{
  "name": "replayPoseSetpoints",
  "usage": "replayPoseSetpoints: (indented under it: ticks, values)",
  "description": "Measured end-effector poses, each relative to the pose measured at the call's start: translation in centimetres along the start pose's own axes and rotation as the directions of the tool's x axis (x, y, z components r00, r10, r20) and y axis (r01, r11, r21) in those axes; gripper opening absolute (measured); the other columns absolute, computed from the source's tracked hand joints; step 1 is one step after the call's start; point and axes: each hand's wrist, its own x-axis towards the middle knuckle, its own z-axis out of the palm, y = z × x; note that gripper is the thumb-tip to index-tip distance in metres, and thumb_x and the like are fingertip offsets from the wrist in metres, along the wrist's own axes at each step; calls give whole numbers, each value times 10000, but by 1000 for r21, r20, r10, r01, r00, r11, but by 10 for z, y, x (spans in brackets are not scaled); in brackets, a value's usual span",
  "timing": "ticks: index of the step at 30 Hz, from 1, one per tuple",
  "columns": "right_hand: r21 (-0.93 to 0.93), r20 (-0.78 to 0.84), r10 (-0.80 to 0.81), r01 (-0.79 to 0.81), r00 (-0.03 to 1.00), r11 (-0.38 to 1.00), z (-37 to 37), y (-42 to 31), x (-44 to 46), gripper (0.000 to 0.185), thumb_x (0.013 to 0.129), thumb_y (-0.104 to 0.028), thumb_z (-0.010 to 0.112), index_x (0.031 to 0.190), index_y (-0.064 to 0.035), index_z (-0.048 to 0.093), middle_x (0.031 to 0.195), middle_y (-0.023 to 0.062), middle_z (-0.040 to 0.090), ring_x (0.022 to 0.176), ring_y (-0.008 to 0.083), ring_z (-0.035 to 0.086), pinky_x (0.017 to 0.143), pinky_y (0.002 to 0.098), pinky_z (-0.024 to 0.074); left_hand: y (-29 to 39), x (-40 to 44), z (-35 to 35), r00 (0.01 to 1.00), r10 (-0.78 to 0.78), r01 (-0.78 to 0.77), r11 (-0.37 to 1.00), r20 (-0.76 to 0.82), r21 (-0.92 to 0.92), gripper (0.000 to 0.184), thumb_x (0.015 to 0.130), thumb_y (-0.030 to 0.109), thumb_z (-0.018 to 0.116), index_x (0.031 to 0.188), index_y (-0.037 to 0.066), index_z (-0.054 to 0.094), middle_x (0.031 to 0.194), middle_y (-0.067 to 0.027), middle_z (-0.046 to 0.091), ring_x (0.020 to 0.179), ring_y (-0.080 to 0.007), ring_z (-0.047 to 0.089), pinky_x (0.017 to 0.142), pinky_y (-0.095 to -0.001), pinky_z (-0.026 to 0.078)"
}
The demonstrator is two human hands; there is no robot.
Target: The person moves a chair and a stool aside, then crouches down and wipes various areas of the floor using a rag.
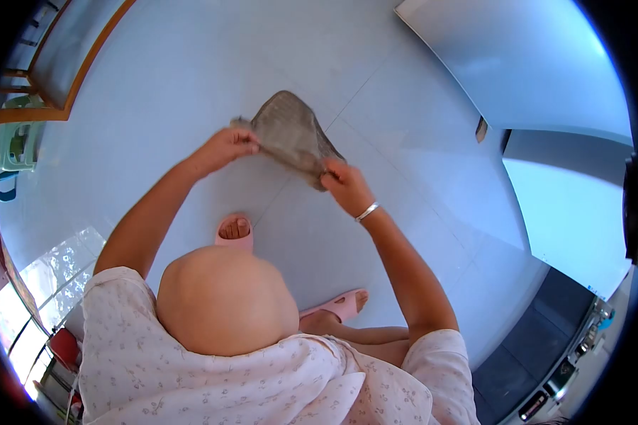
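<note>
A grey-brown cloth point(287, 131), thin and rumpled, hangs spread between my two hands above the floor. My left hand point(235, 144) pinches it at its left corner, where a small blurred flap sticks out. On the opposite side my right hand point(346, 185) has its fingers closed round the lower right edge, and a bit of the cloth shows below them. A silver bracelet point(367, 212) circles my right wrist.
Pale floor tiles point(376, 241) lie below, with my feet in pink slippers point(235, 237). White cabinet-like panels point(517, 64) stand at the right. Wood-framed furniture point(85, 64) and a pale green plastic item point(18, 145) are at the left.
</note>
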Motion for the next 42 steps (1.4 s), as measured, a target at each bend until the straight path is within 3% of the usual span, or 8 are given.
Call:
replayPoseSetpoints:
  ticks: [5, 7, 8, 12, 28, 31, 35, 42]
  values:
    - [-136, 17, 140, -136, 990, 981, 18, 25, 11, 288, 842, -135, 518, 1105, -47, 594, 912, 205, 623, 769, 352, 572, 722, 368, 470, -17, 15, 15, 995, -81, 87, 988, -54, 129, 206, 877, 192, 622, 1017, 42, 615, 814, 38, 585, 765, -50, 511, 660, -235, 417]
    - [52, -242, 104, -94, 965, 994, 13, 31, 28, 269, 852, -89, 547, 1108, -30, 610, 752, 56, 600, 682, 150, 517, 683, 264, 452, -15, 30, 14, 995, 11, -1, 996, -100, 93, 218, 876, 186, 622, 1037, 40, 620, 775, 30, 569, 716, -55, 480, 647, -244, 411]
    - [175, -235, 147, -107, 961, 979, 6, 33, 35, 413, 837, -156, 578, 1236, -55, 539, 1047, 190, 633, 901, 334, 609, 810, 381, 482, 2, 32, 13, 990, 28, -12, 993, -141, 115, 234, 879, 193, 618, 1057, 40, 619, 754, 30, 556, 702, -59, 474, 646, -249, 410]
    - [-228, -377, 146, -244, 915, 943, -2, 34, 46, 807, 751, -222, 722, 1429, -136, 293, 1340, 174, 425, 1165, 345, 475, 949, 397, 444, 29, 40, 11, 939, 104, -69, 991, -327, 116, 235, 877, 198, 603, 1082, 84, 623, 676, 32, 504, 606, -73, 431, 566, -249, 385]
    - [-269, -346, 231, -332, 909, 904, 13, -7, 60, 469, 727, -96, 644, 1181, -151, 544, 1179, 129, 527, 1074, 312, 528, 856, 410, 464, -21, -30, 23, 897, -349, 131, 798, -273, -588, 170, 937, 207, 551, 996, 49, 577, 541, 77, 319, 424, -37, 225, 404, -217, 176]
    - [-738, -355, -273, -89, 894, 669, 21, -3, 70, 497, 760, -126, 634, 1242, -198, 534, 1308, 68, 498, 1231, 276, 444, 995, 446, 373, -23, -32, 28, 913, -340, 132, 769, -226, -625, 174, 938, 212, 553, 1000, 51, 573, 549, 74, 314, 427, -37, 230, 405, -216, 172]
    - [-819, 362, -543, 537, 758, 203, 35, 22, 97, 520, 868, -281, 555, 1374, -285, 437, 1466, -26, 362, 1397, 225, 253, 1145, 454, 170, -12, -22, 44, 925, -338, 169, 773, -171, -611, 171, 938, 218, 556, 992, 57, 575, 560, 71, 314, 424, -35, 239, 398, -206, 179]
    - [-694, 171, -434, 421, 884, 584, 58, 48, 87, 503, 943, -395, 450, 1411, -220, 391, 1508, -10, 296, 1424, 206, 182, 1162, 435, 119, 3, 7, 32, 951, -241, 114, 852, -191, -510, 166, 949, 209, 533, 996, 61, 590, 539, 86, 329, 426, -16, 257, 391, -197, 170]
